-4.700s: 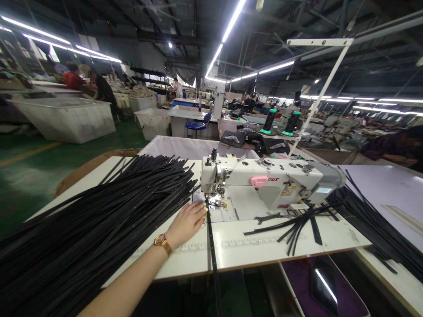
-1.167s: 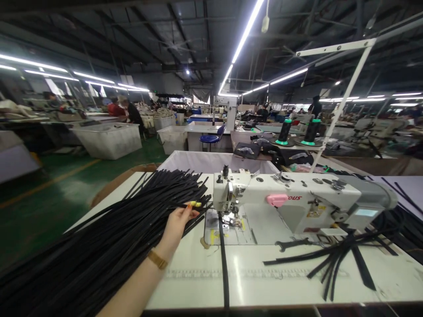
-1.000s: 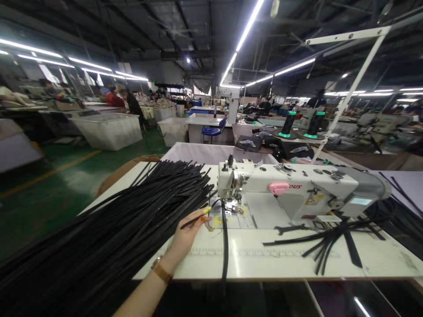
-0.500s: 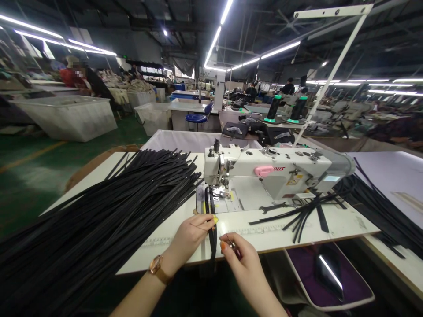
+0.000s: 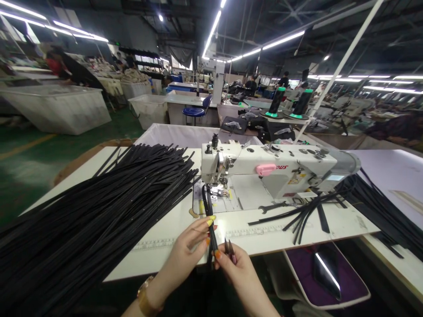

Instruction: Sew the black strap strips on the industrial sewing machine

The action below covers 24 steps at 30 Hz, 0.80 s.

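Pinched black strips (image 5: 206, 203) between thumb and fingers of left hand (image 5: 190, 244), just before the sewing machine (image 5: 238, 165), above front edge of white table (image 5: 148, 259). Gripped the same strips lower with right hand (image 5: 236, 266), and held also small snips (image 5: 231, 252).

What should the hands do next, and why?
Perhaps the right hand should tilt the small snips toward the black strips. The left hand holds those strips in front of the sewing machine, and the snips' pointed blades stick up right beside them, so a little tilt would probably bring them close enough to cut.
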Tool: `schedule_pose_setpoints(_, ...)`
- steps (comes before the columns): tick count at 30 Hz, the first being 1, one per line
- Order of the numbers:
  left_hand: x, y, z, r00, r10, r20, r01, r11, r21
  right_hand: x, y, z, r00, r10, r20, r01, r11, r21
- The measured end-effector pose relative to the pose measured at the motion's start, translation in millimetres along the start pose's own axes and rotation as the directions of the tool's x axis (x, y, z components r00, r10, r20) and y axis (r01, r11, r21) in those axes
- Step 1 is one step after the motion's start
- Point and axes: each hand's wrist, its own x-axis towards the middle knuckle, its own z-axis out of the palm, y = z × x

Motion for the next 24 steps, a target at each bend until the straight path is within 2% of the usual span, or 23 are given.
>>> schedule_pose_setpoints(3, -1, 2, 1.5, 0.999, 0.002, -0.054, 0.001, 0.999, 0.048, 0, 2, -1, 0.999, -0.032, 0.028, 0.033, 0.998, -0.047)
schedule_pose_setpoints(6, 1, -1, 1.4, 0.997, -0.013, -0.072, 0.019, 0.997, 0.081, 0, -1, -9, 0.994, -0.106, 0.034, 0.111, 0.965, -0.237)
schedule_pose_setpoints(9, 4, -4, 0.9, 0.998, -0.020, -0.060, 0.025, 0.996, 0.088, 0, -14, -23, 0.985, -0.171, 0.008, 0.150, 0.837, -0.525)
schedule_pose_setpoints(12, 5, -6, 0.7, 0.998, 0.001, -0.060, 0.005, 0.995, 0.104, 5, -31, -33, 0.978, -0.191, 0.084, 0.194, 0.688, -0.699)
schedule_pose_setpoints(16, 6, -7, 0.0, 0.998, 0.042, -0.046, -0.036, 0.992, 0.124, 20, -46, -33, 0.954, -0.215, 0.208, 0.295, 0.567, -0.769)
schedule_pose_setpoints(20, 8, -6, -2.2, 0.998, 0.060, -0.027, -0.056, 0.989, 0.136, 34, -45, -29, 0.922, -0.254, 0.291, 0.381, 0.466, -0.799)
schedule_pose_setpoints(22, 9, -5, -3.6, 0.999, 0.040, -0.023, -0.037, 0.991, 0.128, 37, -42, -29, 0.900, -0.275, 0.337, 0.426, 0.404, -0.809)
schedule_pose_setpoints(24, 10, -4, -4.6, 0.999, -0.026, -0.029, 0.028, 0.996, 0.083, 38, -38, -31, 0.883, -0.304, 0.357, 0.456, 0.379, -0.805)
